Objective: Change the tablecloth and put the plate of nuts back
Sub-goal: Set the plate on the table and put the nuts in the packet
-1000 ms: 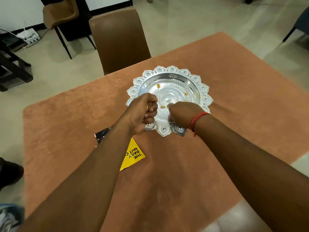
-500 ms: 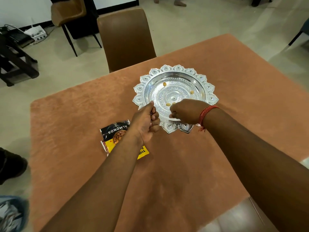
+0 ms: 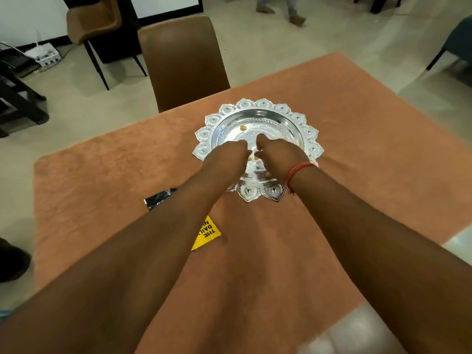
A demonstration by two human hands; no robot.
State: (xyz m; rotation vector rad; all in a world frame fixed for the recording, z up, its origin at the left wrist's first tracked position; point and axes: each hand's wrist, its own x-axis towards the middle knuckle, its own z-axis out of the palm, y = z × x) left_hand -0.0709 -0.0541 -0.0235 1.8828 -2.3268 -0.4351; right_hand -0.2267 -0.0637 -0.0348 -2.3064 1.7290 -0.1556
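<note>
- Both hands have moved farther over the silver plate (image 3: pixel 310 131) since half a second ago, when they hung above its near rim; the left forearm now covers most of the nut packet (image 3: pixel 205 232), whose black end with its printed name was in plain view then.
- The left hand (image 3: pixel 224 159) hangs over the left half of the plate's bowl, its back to the camera and its fingers curled under; whether they hold anything cannot be told from here.
- The right hand (image 3: pixel 279 157) hangs over the right half, a red thread (image 3: pixel 296 172) tied round its wrist. Its fingers are curled too, and what they grip, if anything, is hidden.
- The two hands sit close side by side, with a narrow gap between the knuckles. In that gap a couple of pale nuts (image 3: pixel 252 157) show, lying just below the fingertips of both hands; whether any finger touches them is unclear.
- One more nut (image 3: pixel 243 127) lies on the far left of the bowl, apart from both hands.
- The plate rests on the orange tablecloth (image 3: pixel 370 149), nearer the far edge of the table than the near one and about midway between left and right edges.
- The packet lies flat on the cloth to the near left of the plate; a yellow corner with black lettering and a dark corner stick out on either side of the left forearm.
- A brown chair (image 3: pixel 181 62) stands at the far edge of the table.
</note>
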